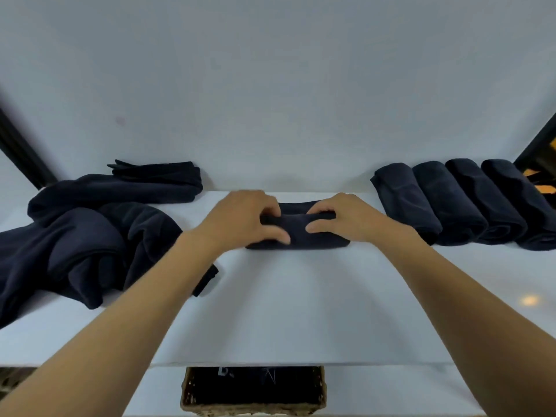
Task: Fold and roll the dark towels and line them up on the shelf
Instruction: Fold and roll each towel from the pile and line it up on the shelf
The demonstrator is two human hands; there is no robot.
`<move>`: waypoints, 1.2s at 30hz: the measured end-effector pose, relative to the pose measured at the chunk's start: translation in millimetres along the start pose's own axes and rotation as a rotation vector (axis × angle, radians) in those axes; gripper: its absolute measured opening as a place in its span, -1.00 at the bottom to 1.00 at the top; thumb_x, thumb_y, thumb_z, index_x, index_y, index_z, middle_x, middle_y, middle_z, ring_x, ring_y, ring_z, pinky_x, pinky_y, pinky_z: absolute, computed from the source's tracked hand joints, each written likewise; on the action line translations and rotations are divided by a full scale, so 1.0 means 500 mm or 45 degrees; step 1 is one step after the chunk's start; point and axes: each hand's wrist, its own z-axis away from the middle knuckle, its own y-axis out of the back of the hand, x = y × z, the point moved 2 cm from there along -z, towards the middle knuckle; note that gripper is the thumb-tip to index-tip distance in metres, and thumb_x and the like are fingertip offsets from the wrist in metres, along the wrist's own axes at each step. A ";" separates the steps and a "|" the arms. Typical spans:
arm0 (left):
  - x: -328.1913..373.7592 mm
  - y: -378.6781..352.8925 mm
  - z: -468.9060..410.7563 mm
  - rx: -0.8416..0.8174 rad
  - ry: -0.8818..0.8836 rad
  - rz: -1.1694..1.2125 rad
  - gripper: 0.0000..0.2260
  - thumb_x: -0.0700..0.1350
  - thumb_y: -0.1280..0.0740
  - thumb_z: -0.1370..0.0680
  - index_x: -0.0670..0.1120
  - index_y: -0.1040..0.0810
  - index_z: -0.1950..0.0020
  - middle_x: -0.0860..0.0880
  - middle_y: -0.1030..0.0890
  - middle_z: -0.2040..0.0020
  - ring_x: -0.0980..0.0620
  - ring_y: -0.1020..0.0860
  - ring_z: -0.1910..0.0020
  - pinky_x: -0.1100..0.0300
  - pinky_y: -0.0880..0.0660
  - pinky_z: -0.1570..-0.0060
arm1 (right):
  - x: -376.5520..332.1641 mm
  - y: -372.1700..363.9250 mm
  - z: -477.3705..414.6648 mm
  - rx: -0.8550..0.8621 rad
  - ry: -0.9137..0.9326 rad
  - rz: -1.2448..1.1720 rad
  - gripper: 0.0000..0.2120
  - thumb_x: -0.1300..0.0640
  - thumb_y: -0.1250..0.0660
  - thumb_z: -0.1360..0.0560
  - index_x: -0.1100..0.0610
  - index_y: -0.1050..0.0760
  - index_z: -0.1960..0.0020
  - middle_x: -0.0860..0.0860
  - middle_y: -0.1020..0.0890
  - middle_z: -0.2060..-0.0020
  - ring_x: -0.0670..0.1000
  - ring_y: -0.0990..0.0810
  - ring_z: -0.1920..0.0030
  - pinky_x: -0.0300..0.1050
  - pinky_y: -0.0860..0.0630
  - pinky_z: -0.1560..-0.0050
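On the white shelf (285, 311), centre rear: one dark towel roll (296, 233), lying crosswise, near the back wall (270, 85).

Left hand (240, 219): grip closed on the roll's left end, fingers curled over the top, thumb at the near side.

Right hand (346, 219): grip closed on the roll's right end, fingers over the top, thumb at the near side. Both forearms are bare and reach in from the near edge.

Right rear of the shelf: four finished rolls (463, 203), dark, laid side by side and touching one another, their ends toward the near edge. The row is apart from the held roll; its far-right member runs out of view at the edge.

Left of the shelf: loose pile of dark towels (78, 248), unfolded and crumpled, one corner trailing under the left forearm. Behind it, against the wall: folded dark towels (159, 176), stacked flat; their number cannot be told.

Below the shelf's near edge, centre: one woven basket (186, 389), open-topped, on a lower white surface. Contents: dark material with pale markings, too dim to identify.

Far right corner: black frame (535, 149) with orange shapes behind it, indistinct.
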 end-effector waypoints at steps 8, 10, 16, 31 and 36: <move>-0.038 -0.008 -0.065 -0.247 0.172 0.219 -0.74 0.09 -0.38 -0.52 -0.04 -0.63 -0.10 0.04 -0.64 0.01 -0.01 -0.56 -0.01 0.09 -0.47 -0.05 | -0.013 0.014 -0.043 0.234 0.078 -0.002 -0.95 0.06 -0.41 -0.50 0.00 -0.62 0.05 -0.10 -0.61 0.11 -0.05 -0.57 0.07 -0.19 -0.44 0.02; -0.052 -0.010 -0.086 -0.330 0.225 0.279 -0.74 0.06 -0.36 -0.55 -0.07 -0.65 -0.11 0.00 -0.65 -0.03 -0.03 -0.57 -0.06 0.07 -0.48 -0.13 | -0.025 -0.003 -0.026 0.337 0.256 0.204 -0.87 -0.04 -0.39 -0.50 0.00 -0.60 0.02 -0.11 -0.59 0.10 -0.03 -0.53 0.09 -0.06 -0.41 -0.06; -0.049 -0.011 -0.114 -0.013 0.309 0.175 -0.79 0.04 -0.35 -0.56 -0.05 -0.67 -0.03 -0.02 -0.68 0.01 -0.04 -0.60 0.02 0.09 -0.51 -0.02 | -0.005 0.005 -0.076 0.136 0.198 0.165 -0.74 -0.11 -0.42 -0.46 -0.01 -0.56 -0.07 -0.10 -0.61 0.07 -0.02 -0.54 0.05 -0.14 -0.39 -0.01; -0.028 -0.061 -0.141 0.287 0.842 0.534 -0.35 0.24 -0.34 -0.50 0.01 -0.25 -0.50 -0.14 -0.34 -0.32 -0.23 -0.46 -0.20 -0.08 -0.55 -0.10 | -0.022 -0.004 -0.121 0.211 0.095 0.530 -0.53 -0.08 -0.39 -0.38 0.02 -0.43 -0.24 -0.01 -0.55 0.02 0.09 -0.52 0.04 -0.02 -0.35 0.07; 0.074 -0.128 -0.155 0.663 0.892 1.361 -0.22 0.04 -0.45 -0.48 -0.02 -0.09 -0.56 -0.10 -0.30 -0.46 -0.10 -0.44 -0.33 0.18 -0.42 -0.11 | -0.020 0.031 -0.090 0.163 -0.270 0.092 -0.56 -0.04 -0.44 -0.37 0.13 -0.39 -0.13 0.04 -0.57 0.09 0.09 -0.55 0.09 -0.02 -0.53 0.12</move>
